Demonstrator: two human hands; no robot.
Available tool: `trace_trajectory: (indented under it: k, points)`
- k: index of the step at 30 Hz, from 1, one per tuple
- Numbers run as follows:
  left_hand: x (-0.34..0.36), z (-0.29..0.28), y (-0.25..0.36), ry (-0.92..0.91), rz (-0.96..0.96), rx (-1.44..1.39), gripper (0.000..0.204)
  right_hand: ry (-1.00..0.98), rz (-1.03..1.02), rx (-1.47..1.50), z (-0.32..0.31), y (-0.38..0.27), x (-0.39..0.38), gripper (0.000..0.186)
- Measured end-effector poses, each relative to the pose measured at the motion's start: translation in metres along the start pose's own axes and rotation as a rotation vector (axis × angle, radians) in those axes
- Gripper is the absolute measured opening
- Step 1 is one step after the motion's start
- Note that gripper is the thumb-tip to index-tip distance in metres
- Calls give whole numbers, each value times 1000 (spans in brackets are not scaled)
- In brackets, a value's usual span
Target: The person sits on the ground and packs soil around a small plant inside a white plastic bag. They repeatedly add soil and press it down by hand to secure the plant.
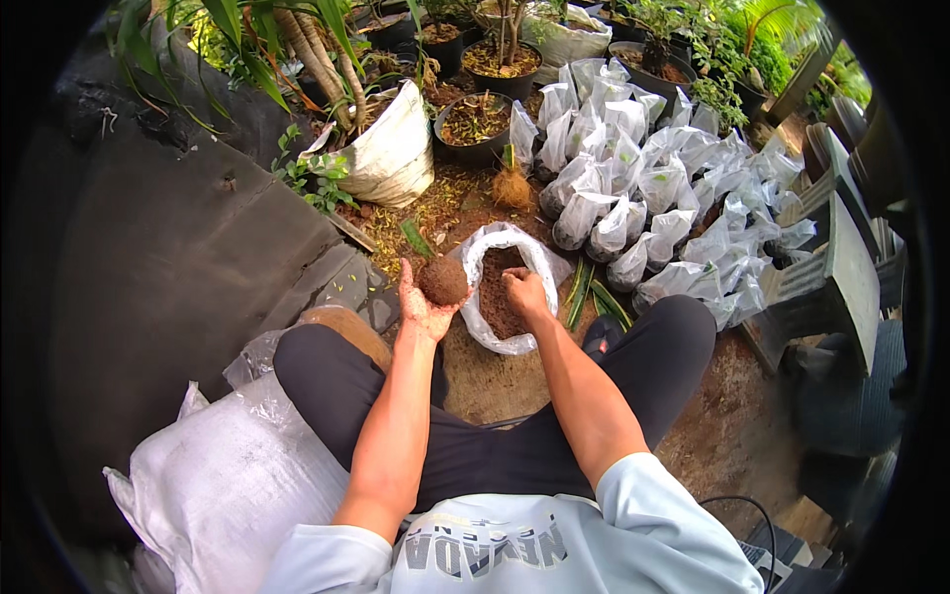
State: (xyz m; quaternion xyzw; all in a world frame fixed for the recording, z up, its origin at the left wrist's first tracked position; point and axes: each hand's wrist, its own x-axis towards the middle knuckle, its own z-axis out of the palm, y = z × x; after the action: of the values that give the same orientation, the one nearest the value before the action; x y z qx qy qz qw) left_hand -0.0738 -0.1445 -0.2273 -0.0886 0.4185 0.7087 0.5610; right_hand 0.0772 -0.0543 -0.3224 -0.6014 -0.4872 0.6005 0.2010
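Note:
My left hand [427,315] cradles a round brown fibrous ball [442,281], its palm and fingers under and beside it. A short green leaf piece [416,239] stands out at the ball's far side. Just right of it is a clear plastic bag [516,344] with a rolled-down rim, filled with brown crumbly soil [499,295]. My right hand [525,293] is over the soil at the bag's right side, fingers curled in; what they hold is hidden. A second fibrous ball with a leaf [512,188] sits on the ground beyond the bag.
Many clear bags of dark soil [618,226] stand in rows at the far right. Long green leaves [578,293] lie beside the soil bag. Potted plants [475,121] and a white planting sack [392,148] line the back. A large white sack [228,480] lies at my left, stacked trays [826,282] at right.

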Motion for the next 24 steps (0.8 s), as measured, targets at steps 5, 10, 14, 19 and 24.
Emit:
trace_trajectory:
  k: [5, 10, 14, 19, 24]
  points:
    - [-4, 9, -6, 11, -67, -201, 68, 6, -43, -13, -5, -1, 2, 27]
    - [-14, 10, -7, 74, -7, -120, 67, 0, 24, -18, -7, -2, 5, 28]
    - [-10, 18, -7, -16, -39, -222, 68, 31, -23, 4, -7, -8, 3, 27]
    - [-14, 23, -15, -114, -54, -209, 71, 35, -11, -13, -11, -12, -3, 26]
    - [-21, 14, -18, -118, -58, -176, 68, 44, -2, -11, -8, -9, -3, 26]
